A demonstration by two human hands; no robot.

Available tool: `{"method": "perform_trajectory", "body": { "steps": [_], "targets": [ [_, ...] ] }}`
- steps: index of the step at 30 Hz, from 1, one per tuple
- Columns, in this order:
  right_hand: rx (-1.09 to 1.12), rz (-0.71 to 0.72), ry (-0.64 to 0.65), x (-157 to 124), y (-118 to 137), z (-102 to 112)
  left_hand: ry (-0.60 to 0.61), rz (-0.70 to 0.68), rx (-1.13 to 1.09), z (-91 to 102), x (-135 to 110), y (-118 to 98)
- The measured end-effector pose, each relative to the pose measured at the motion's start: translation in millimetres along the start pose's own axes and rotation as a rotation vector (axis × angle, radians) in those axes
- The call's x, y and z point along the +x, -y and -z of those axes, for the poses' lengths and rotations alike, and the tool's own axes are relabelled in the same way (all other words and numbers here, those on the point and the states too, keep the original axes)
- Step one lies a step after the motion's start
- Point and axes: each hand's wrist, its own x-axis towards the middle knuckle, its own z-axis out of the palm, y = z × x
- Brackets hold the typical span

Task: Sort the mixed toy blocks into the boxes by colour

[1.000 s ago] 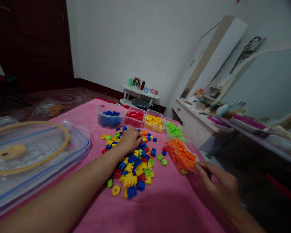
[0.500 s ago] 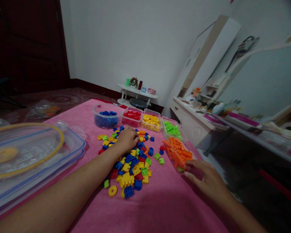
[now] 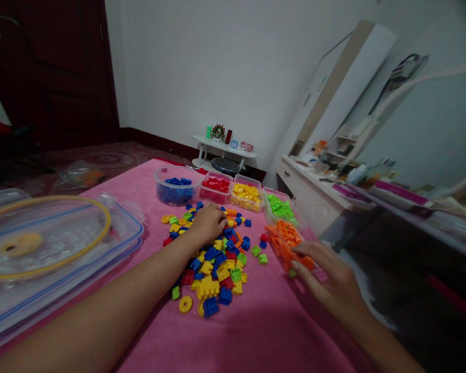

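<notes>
Bench (image 3: 272,331) under a pink cloth carries everything. Flat clear lids (image 3: 129,243) are stacked along its left edge, a round lid with a yellow rim (image 3: 107,217) on top. Mid-bench spreads a mixed pile of blocks (image 3: 207,287). Toward the far edge stand, left to right, a round tub (image 3: 161,194) of blue blocks, a box of red (image 3: 215,197), a box of yellow (image 3: 248,206) and a box of green (image 3: 299,218).

The person's right hand (image 3: 334,277) comes in over the right edge, thumb and forefinger parted at the near end of the orange blocks (image 3: 287,238); whether they grip one cannot be told. That heap lies ahead and to the left of these fingers, its long axis running from them toward the green box, so the right hand is the nearer. The left hand (image 3: 209,223) rests on the far part of the pile, fingers curled down, tips hidden, so any hold cannot be told.

Smallest are two loose green blocks (image 3: 263,259) between pile and orange heap, and a yellow ring (image 3: 185,304) at the pile's near side.
</notes>
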Motion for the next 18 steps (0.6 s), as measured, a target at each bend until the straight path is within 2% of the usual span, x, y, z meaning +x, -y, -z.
{"method": "perform_trajectory", "body": {
  "steps": [4, 7, 9, 12, 14, 18],
  "targets": [
    [0.135, 0.029, -0.006, 34, 31, -9, 0.003, 0.008, 0.011, 0.9, -1, -1],
    [0.240, -0.024, -0.035, 66, 45, -22, -0.002, 0.007, 0.004, 1.8, -2, -2],
    [0.297, -0.067, -0.082, 87, 47, -35, -0.004, 0.003, 0.005, 2.9, -2, -2],
    [0.285, -0.110, -0.123, 115, 36, -60, -0.004, -0.003, 0.020, 5.0, -2, -4],
    [0.209, -0.144, -0.067, 126, 24, -80, -0.003, 0.000, 0.024, 5.7, -3, -4],
    [0.073, -0.249, 0.192, 126, 4, -118, -0.014, 0.008, 0.007, 3.6, -3, -3]
  ]
}}
